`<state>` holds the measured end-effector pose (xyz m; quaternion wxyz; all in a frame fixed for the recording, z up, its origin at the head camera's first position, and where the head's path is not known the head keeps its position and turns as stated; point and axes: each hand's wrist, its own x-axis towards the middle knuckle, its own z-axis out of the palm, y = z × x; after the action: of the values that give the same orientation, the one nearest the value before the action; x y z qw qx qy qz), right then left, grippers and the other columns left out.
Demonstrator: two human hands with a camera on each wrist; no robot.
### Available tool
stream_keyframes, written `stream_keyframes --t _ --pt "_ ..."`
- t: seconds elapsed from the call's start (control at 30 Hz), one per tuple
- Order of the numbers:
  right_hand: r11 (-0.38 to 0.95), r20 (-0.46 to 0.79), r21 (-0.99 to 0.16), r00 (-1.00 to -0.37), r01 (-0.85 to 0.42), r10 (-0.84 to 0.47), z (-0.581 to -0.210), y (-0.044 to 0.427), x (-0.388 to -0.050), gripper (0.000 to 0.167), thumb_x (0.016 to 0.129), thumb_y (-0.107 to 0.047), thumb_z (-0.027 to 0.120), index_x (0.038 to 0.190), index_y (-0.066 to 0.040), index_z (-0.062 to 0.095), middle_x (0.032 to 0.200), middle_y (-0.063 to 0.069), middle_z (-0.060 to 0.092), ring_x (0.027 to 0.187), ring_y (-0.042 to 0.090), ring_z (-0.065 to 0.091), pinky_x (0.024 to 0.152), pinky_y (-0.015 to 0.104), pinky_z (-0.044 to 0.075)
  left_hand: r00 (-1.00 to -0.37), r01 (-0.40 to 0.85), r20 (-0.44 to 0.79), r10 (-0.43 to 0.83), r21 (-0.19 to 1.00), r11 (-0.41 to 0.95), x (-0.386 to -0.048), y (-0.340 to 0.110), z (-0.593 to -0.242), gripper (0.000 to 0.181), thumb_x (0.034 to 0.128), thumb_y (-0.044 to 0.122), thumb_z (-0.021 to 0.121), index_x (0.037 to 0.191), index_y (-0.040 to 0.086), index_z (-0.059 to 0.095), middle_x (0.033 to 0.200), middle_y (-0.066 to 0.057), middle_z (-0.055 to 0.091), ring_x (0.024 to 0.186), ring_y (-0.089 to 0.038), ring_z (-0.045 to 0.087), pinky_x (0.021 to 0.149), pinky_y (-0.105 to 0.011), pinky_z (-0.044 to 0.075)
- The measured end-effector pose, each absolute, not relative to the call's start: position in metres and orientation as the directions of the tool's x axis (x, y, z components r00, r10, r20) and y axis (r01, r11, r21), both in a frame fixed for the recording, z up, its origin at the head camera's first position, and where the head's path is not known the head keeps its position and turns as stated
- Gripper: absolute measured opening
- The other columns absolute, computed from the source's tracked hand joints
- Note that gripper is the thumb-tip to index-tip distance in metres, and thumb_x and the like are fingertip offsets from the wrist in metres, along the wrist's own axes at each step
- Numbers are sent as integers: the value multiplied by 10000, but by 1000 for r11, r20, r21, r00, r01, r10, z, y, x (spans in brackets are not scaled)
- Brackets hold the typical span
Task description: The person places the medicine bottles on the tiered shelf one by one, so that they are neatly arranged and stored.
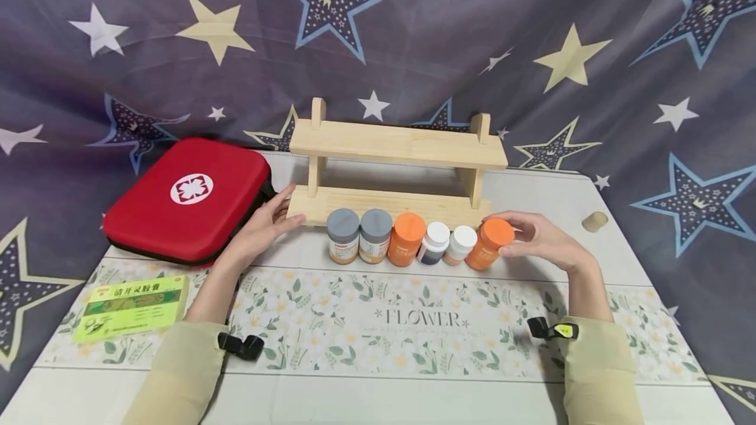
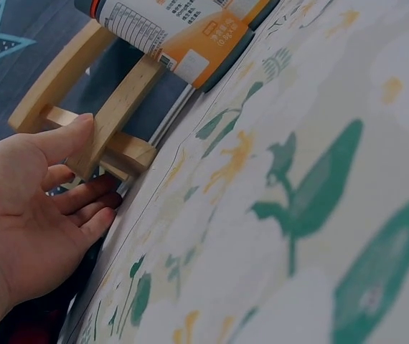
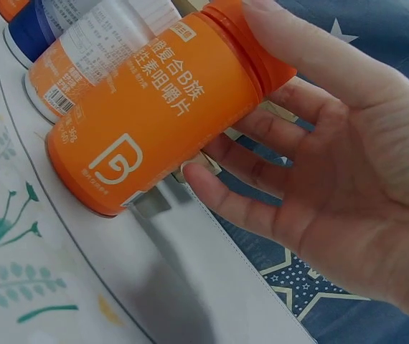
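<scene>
Starry cloth (image 1: 413,44) is hanging behind white tabletop (image 1: 331,399). Left hand (image 1: 262,225) is gripping wooden shelf (image 1: 397,144) at its 9 o'clock end. Right hand (image 1: 540,238) is gripping orange bottle (image 1: 485,249) up top, head-view 4 o'clock, ending bottle row (image 1: 407,241). Red case (image 1: 189,215) is lying at 9.

The orange bottle (image 3: 143,118) in the right hand (image 1: 536,238) carries white lettering, "复合B族" and "生素咀嚼片", with a large "B" logo near its base. Left of the left hand (image 1: 267,223), a round white emblem (image 1: 191,189) marks the red case (image 1: 153,222). Beside that forearm, the yellow-green box (image 1: 132,310) reads "清开灵胶囊". Between the forearms, the table mat (image 1: 307,320) says "FLOWER" over a fainter, illegible line. Small print on the grey-lidded bottle (image 2: 172,39), nearest the left hand, is too blurred to read surely.
</scene>
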<state>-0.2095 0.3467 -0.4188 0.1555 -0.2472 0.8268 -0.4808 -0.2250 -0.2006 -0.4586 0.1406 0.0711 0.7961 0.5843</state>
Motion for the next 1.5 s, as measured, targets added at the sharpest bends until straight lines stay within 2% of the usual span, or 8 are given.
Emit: stream_keyframes --t 0.23,0.43,0.57,0.73,0.9,1.23,1.5 --pt "399 1 -880 -842 -256 -539 -416 349 -207 493 879 17 735 1355 -55 625 1237 -63 725 1135 76 672 950 217 543 -950 -51 -142 277 949 312 -226 -198 -460 888 1011 305 673 1675 179 98 1645 -184 343 1557 -321 317 1286 -510 261" --pt "334 46 -906 -844 -261 -535 -410 350 -204 472 903 62 658 1360 -37 593 1218 -46 721 1099 81 685 895 234 576 -951 -52 -148 270 942 331 -225 -199 -457 900 1006 321 679 1675 187 94 1651 -187 335 1562 -323 307 1288 -508 259" --pt "238 114 -930 -837 -279 -535 -407 349 -204 448 924 49 625 1354 -70 598 1226 -40 716 1101 72 683 899 220 571 -952 -57 -151 266 942 330 -225 -201 -457 895 1004 322 682 1675 201 104 1653 -182 331 1566 -326 297 1286 -515 261" --pt "59 220 -954 -816 -295 -534 -399 348 -207 405 950 14 614 1348 -62 602 1248 -16 703 1134 83 664 961 221 551 -950 -57 -151 272 945 322 -227 -201 -458 896 1003 325 683 1676 209 102 1656 -178 327 1567 -321 296 1287 -510 260" --pt "-42 257 -958 -791 -282 -555 -378 342 -216 392 973 20 596 1353 -74 594 1253 -9 699 1154 87 657 991 217 541 -952 -66 -156 263 945 320 -226 -201 -459 892 1007 309 679 1676 198 100 1653 -181 330 1565 -317 300 1291 -503 254" --pt "14 262 -950 -816 -313 -514 -336 316 -238 388 938 56 581 1308 -54 614 1151 9 711 1015 125 653 897 229 571 -953 -71 -163 256 940 333 -225 -201 -457 890 1008 301 678 1676 205 98 1656 -182 329 1564 -325 303 1282 -511 273" --pt "33 236 -956 -831 -292 -504 -319 294 -258 355 945 49 545 1275 -56 624 1105 15 699 987 142 633 881 248 568 -950 -70 -165 264 939 337 -225 -200 -456 901 1004 324 681 1676 220 91 1659 -183 320 1568 -331 292 1281 -520 269"
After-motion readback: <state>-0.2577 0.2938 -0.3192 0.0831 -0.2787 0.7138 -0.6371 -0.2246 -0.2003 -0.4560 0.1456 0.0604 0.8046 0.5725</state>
